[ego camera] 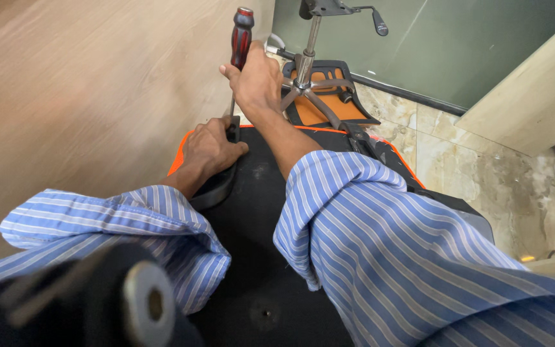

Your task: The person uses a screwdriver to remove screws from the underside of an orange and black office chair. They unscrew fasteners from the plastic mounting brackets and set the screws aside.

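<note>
Gripping a screwdriver (241, 38), right hand (256, 80) works beside seat edge (181, 154), wall close.

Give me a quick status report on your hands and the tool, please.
Right hand gripping upright screwdriver. Left hand steadying black bracket on upturned seat. Chair base close behind; nothing blocking.

One view only, from a camera on the person's head. It looks steeply down and forward along both striped sleeves, close to the hands (232, 122), which sit just above the picture's middle. The black seat panel (258, 270) fills the lower centre; a wooden wall runs along the left, and the tiled floor (483, 173) lies farther off at right.
</note>
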